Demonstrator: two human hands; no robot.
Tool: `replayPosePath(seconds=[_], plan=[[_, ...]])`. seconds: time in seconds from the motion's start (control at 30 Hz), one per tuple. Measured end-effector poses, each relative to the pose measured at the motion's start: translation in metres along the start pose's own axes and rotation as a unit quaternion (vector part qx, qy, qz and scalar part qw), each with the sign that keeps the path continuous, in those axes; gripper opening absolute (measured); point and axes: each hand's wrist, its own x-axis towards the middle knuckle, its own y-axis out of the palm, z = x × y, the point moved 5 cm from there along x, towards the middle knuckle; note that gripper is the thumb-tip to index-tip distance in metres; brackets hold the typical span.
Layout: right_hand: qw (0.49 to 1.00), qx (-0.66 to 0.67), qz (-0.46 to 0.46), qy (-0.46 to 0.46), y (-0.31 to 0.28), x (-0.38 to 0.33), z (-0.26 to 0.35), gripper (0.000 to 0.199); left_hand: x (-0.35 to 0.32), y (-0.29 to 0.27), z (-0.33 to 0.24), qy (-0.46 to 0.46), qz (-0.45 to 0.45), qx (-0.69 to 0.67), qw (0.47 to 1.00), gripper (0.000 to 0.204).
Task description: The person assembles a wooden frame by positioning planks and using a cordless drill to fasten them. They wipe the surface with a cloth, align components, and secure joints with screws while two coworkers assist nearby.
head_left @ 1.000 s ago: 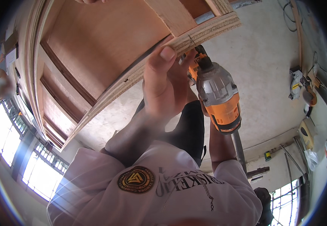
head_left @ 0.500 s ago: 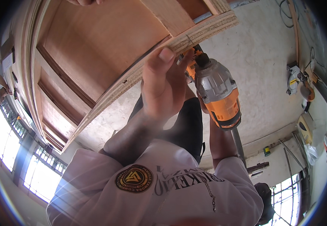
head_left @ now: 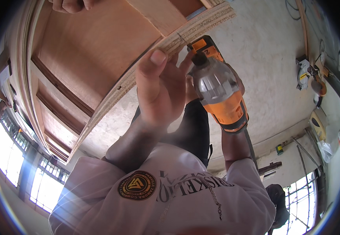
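An orange and grey cordless impact driver (head_left: 221,92) is held in my right hand (head_left: 235,78), which is mostly hidden behind the tool. Its black chuck, with a thin bit, points up toward the layered edge of a wooden frame panel (head_left: 127,80). A thin dark line, a screw or the bit's end, meets that edge. My left hand (head_left: 158,88) is raised beside the edge, thumb up against it and fingers stretched toward the chuck. Thumb and fingers are apart; I see nothing held between them.
Another person's hand (head_left: 72,4) rests on the panel at the top. A power saw (head_left: 318,88) and cables lie on the right. A small yellow-green object (head_left: 279,149) sits farther down on that side. Barred windows (head_left: 6,150) are at the left.
The driver has turned, so its orange and black battery base now shows behind the chuck. My left hand and the panel appear shifted left; more of the other person's hand shows.
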Motion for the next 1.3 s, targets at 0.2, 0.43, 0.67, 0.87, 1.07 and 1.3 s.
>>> replayPosePath(seconds=[0.2, 0.43, 0.67, 0.87, 1.07, 1.3], plan=[[0.974, 0.168, 0.000, 0.152, 0.007, 0.004, -0.008, 0.049, -0.001, -0.006, 0.000, -0.003, 0.002, -0.002, 1.000, 0.054], [0.993, -0.111, 0.030, -0.022, 0.003, -0.001, 0.017, 0.041, -0.003, -0.001, 0.001, -0.056, -0.017, -0.020, 0.998, 0.061], [0.995, -0.039, 0.069, -0.060, 0.008, 0.001, 0.001, 0.052, -0.022, 0.063, -0.105, -0.112, 0.214, 0.577, 0.781, 0.030], [0.978, 0.179, 0.109, 0.013, 0.009, 0.001, 0.000, 0.051, 0.059, 0.108, -0.122, 0.216, 0.424, 0.785, 0.396, 0.028], [0.932, 0.293, 0.165, 0.135, 0.008, 0.005, -0.012, 0.053, 0.092, 0.082, -0.114, 0.314, 0.569, 0.692, 0.314, 0.051], [0.940, 0.288, 0.185, 0.004, 0.004, 0.014, -0.014, 0.070, 0.100, 0.063, -0.110, 0.293, 0.578, 0.689, 0.324, 0.044]])
